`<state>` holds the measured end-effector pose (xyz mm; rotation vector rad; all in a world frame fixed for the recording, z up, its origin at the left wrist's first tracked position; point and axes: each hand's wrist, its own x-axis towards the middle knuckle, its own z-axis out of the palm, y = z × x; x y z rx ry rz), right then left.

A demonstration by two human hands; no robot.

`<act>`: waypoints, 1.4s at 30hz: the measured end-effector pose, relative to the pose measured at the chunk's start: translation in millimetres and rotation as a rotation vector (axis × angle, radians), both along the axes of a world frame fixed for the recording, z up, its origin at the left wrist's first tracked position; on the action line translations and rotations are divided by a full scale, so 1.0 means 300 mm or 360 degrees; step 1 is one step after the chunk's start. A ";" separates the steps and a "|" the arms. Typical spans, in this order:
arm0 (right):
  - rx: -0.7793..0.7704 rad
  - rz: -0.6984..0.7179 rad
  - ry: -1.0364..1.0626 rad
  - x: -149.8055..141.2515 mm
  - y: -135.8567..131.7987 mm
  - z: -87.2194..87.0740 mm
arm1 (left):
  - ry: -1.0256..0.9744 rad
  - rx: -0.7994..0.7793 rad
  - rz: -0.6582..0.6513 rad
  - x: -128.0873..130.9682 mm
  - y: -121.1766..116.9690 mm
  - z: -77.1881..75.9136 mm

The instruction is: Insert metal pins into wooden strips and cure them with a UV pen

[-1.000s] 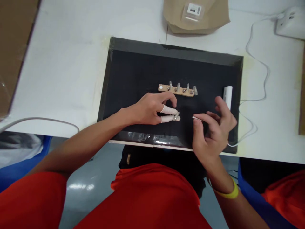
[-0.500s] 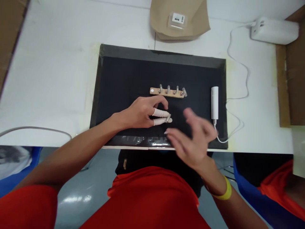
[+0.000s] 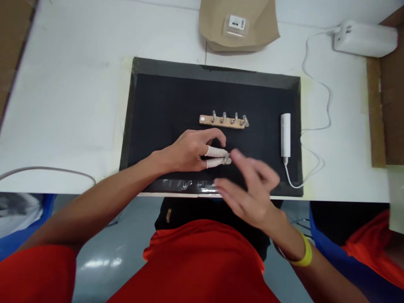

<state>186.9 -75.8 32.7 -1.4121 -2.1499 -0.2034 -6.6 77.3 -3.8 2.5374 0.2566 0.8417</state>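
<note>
My left hand (image 3: 192, 150) is over the black mat (image 3: 164, 101), with white finger covers on two of its fingers. Pinched between those covered tips is a small clear piece (image 3: 226, 158), too small to make out fully. My right hand (image 3: 257, 195), smeared by motion, hangs just to the right with its fingers apart and nothing visible in them. One of its fingertips comes close to the clear piece; whether they touch I cannot tell. Beyond both hands lies a narrow wooden strip (image 3: 206, 120) bearing several clear tube-like pieces with small metal parts.
A white stick-shaped device (image 3: 285, 135) with a cable lies at the mat's right side. Past the mat's far edge stands a brown paper tray (image 3: 216, 35) containing a clear plastic box (image 3: 236, 27). A white power block (image 3: 364, 40) sits at the far right.
My right hand has moved left, bringing a finger close to the clear piece. My left hand keeps its pinch and has shifted slightly right.
</note>
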 end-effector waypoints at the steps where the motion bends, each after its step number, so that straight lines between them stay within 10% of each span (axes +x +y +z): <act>1: -0.0002 0.0096 -0.0087 0.004 -0.001 0.005 | 0.0004 0.0011 -0.0002 0.000 -0.002 0.001; 6: -0.0012 -0.0424 0.0176 0.023 0.002 -0.001 | -0.0013 0.0047 0.0010 0.001 -0.008 0.007; 10: -0.0013 0.0016 -0.0032 0.017 -0.007 -0.024 | -0.0007 0.0039 -0.0015 -0.001 -0.006 0.004; 15: -0.0059 -0.0391 0.0241 0.014 0.001 -0.029 | -0.0007 0.0037 0.0011 0.000 -0.001 -0.003; 20: -0.0014 0.0186 -0.0020 -0.008 -0.011 -0.023 | -0.0028 0.0009 -0.0027 0.000 -0.001 -0.005; 24: 0.0008 -0.0349 0.0195 -0.002 -0.004 -0.031 | -0.0030 0.0022 0.0013 0.001 -0.002 -0.002; 29: -0.0021 0.0157 0.0039 -0.012 -0.016 -0.030 | -0.0030 0.0021 -0.0034 0.000 -0.001 0.002; 33: 0.0046 -0.0347 0.0169 0.006 -0.005 -0.020 | -0.0062 -0.0042 -0.0011 0.000 -0.002 0.002; 38: 0.0090 0.0138 -0.0096 0.009 -0.020 0.004 | -0.0097 -0.0242 -0.0109 0.001 -0.004 0.003; 42: 0.0056 -0.0334 0.0090 0.014 -0.021 0.020 | -0.0117 -0.0382 -0.0159 0.004 -0.006 0.009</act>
